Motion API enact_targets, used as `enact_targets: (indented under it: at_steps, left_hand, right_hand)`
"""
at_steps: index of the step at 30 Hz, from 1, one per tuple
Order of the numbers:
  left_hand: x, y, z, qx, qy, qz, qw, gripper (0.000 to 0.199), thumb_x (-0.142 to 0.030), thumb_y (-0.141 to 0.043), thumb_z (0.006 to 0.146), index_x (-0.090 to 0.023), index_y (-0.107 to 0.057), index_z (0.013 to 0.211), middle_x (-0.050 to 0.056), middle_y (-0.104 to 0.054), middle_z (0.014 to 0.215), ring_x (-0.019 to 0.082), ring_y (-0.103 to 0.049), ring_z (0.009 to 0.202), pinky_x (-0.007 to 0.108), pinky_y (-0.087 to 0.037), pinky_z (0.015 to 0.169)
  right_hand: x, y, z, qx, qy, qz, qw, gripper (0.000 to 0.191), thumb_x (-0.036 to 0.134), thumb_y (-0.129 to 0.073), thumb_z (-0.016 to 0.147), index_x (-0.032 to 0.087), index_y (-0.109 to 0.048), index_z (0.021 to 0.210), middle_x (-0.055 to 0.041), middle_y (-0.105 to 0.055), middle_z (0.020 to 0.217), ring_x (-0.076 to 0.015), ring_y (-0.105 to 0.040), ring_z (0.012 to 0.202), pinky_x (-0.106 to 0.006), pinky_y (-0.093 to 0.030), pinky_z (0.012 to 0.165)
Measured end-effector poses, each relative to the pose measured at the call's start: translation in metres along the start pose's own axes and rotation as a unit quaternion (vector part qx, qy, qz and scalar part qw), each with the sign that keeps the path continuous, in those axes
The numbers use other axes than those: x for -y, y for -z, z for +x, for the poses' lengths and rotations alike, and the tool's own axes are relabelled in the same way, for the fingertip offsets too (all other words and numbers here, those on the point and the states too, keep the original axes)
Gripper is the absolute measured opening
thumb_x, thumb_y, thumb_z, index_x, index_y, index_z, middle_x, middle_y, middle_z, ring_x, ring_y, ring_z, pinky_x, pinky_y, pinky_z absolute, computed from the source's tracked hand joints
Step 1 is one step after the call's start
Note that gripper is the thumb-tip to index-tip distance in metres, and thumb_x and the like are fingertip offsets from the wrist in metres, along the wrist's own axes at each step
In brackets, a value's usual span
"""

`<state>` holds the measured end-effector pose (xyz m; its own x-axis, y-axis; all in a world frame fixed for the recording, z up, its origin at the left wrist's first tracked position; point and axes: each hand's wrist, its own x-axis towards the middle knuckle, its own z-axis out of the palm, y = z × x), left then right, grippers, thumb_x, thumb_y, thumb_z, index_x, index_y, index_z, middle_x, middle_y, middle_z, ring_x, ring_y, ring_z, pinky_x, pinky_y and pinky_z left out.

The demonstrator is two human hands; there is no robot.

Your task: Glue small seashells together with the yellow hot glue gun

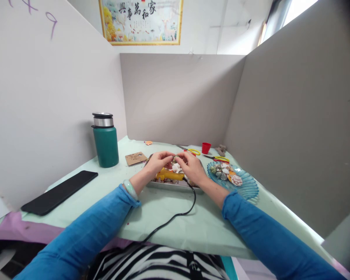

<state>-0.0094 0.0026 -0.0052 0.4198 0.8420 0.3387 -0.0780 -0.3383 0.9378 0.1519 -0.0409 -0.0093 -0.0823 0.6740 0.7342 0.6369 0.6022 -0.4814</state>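
Observation:
My left hand [161, 161] and my right hand [190, 165] meet over a metal tray [175, 187], fingertips pinched together. Between them is a small greenish shell [176, 158], mostly covered by the fingers. Just below the hands, a yellow glue gun [171, 175] lies across the tray, its black cord [175, 216] running down over the table's front edge. Pale shells [176, 168] fill part of the tray behind it. To the right of my right hand, a blue glass plate [249, 189] carries several shells [224, 171], some green, some white or orange.
A green bottle [105, 146] and a black phone-like slab [61, 191] stand at left, near a brown card [136, 158]. Behind the tray are two scissors with yellow handles [194, 151] [221, 159] and a red cup [206, 147]. Grey panels [181, 97] enclose the table.

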Motion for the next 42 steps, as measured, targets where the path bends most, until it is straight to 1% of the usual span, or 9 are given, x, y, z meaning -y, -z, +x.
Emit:
enact_targets:
  at_steps: [4,7,13,18,22,27,34,42]
  left_hand:
    - [0.0024,0.0008,0.002,-0.013,-0.008,0.026,1.0,0.027,-0.032,-0.067,0.072,-0.012,-0.067,0.09,0.003,-0.064,0.068,0.01,-0.058,0.055,0.025,-0.049,0.06]
    - [0.0045,0.0012,0.0032,-0.021,-0.018,0.034,0.999,0.026,-0.031,-0.067,0.072,-0.012,-0.068,0.09,0.003,-0.064,0.07,0.011,-0.058,0.057,0.025,-0.05,0.06]
    - [0.0062,0.002,0.0044,-0.003,-0.023,0.037,0.999,0.031,-0.031,-0.07,0.069,-0.013,-0.068,0.094,0.004,-0.065,0.07,0.011,-0.058,0.059,0.025,-0.049,0.06]
    - [0.004,0.0007,0.0039,-0.007,-0.016,0.029,0.999,0.03,-0.031,-0.07,0.069,-0.013,-0.068,0.092,0.003,-0.066,0.071,0.012,-0.059,0.059,0.026,-0.05,0.06]
    - [0.0029,-0.0002,0.0036,-0.018,-0.008,0.035,0.999,0.029,-0.029,-0.071,0.068,-0.013,-0.068,0.091,0.002,-0.064,0.065,0.012,-0.059,0.056,0.025,-0.05,0.058]
    - [0.0035,-0.0005,0.0035,-0.029,-0.008,0.04,0.999,0.021,-0.027,-0.068,0.071,-0.012,-0.066,0.086,0.001,-0.062,0.06,0.011,-0.058,0.054,0.024,-0.05,0.058]
    - [0.005,-0.0001,0.0047,-0.042,-0.013,0.067,0.997,0.017,-0.024,-0.067,0.071,-0.012,-0.067,0.083,0.002,-0.064,0.062,0.011,-0.059,0.053,0.023,-0.049,0.056]
    - [0.0034,-0.0006,0.0041,-0.042,0.004,0.077,0.996,0.014,-0.02,-0.064,0.072,-0.011,-0.067,0.083,0.002,-0.065,0.066,0.01,-0.06,0.053,0.022,-0.049,0.055]
  right_hand:
    - [0.0007,0.0004,-0.0001,0.004,-0.005,-0.001,1.0,0.018,0.031,-0.051,0.087,0.018,-0.063,0.087,-0.0042,-0.063,0.083,-0.0148,-0.056,0.069,-0.028,-0.043,0.068]
    - [0.0014,0.0007,0.0,0.002,0.0,0.001,1.0,0.017,0.03,-0.051,0.087,0.018,-0.063,0.087,-0.0044,-0.063,0.083,-0.0151,-0.056,0.069,-0.028,-0.044,0.069]
    - [0.0002,-0.0004,0.0013,-0.001,-0.019,0.009,1.0,0.018,0.031,-0.052,0.085,0.018,-0.063,0.086,-0.004,-0.063,0.082,-0.015,-0.056,0.068,-0.028,-0.044,0.067]
    - [-0.0031,-0.0014,0.002,0.001,-0.028,0.023,0.999,0.019,0.033,-0.051,0.086,0.018,-0.064,0.086,-0.0037,-0.064,0.081,-0.0152,-0.056,0.069,-0.028,-0.044,0.066]
    - [-0.0045,-0.0013,0.002,0.02,-0.047,0.039,0.998,0.022,0.035,-0.049,0.087,0.018,-0.064,0.087,-0.0029,-0.065,0.078,-0.0151,-0.057,0.067,-0.027,-0.043,0.063]
    - [-0.0015,0.0,0.0015,0.045,-0.068,0.052,0.995,0.023,0.035,-0.048,0.087,0.018,-0.064,0.089,-0.0004,-0.063,0.07,-0.0135,-0.057,0.06,-0.026,-0.042,0.059]
    - [0.0017,0.0017,0.0008,0.056,-0.076,0.057,0.994,0.022,0.034,-0.048,0.087,0.018,-0.064,0.089,-0.0001,-0.064,0.069,-0.0125,-0.058,0.059,-0.024,-0.042,0.058]
    - [0.0009,0.0016,0.0009,0.066,-0.089,0.062,0.992,0.025,0.036,-0.047,0.087,0.017,-0.063,0.087,0.0,-0.064,0.068,-0.0111,-0.055,0.055,-0.022,-0.04,0.055]
